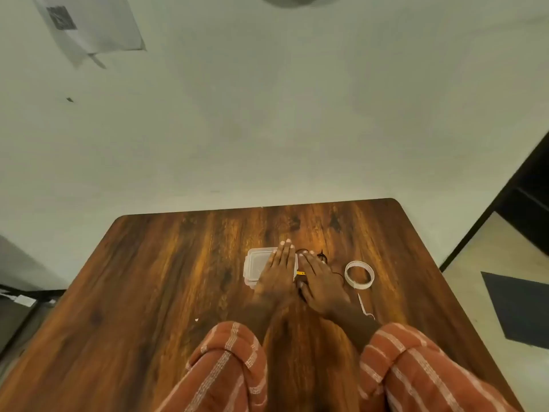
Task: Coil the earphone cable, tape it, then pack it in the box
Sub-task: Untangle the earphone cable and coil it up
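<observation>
A small clear plastic box (255,264) with its lid on sits at the middle of the wooden table (166,278). My left hand (279,272) lies flat over the box's right half, fingers stretched out. My right hand (320,282) lies flat beside it, over the dark earphone cable (322,257), of which only a few loops show past the fingertips and at the hand's right edge. A small yellow object (300,273) shows between the two hands. A white tape roll (359,275) lies flat to the right of my right hand.
A thin white strip with a hooked end (363,304) lies on the table below the tape roll. The table's far edge meets a pale wall. A black frame and a dark floor mat (517,310) are at the right.
</observation>
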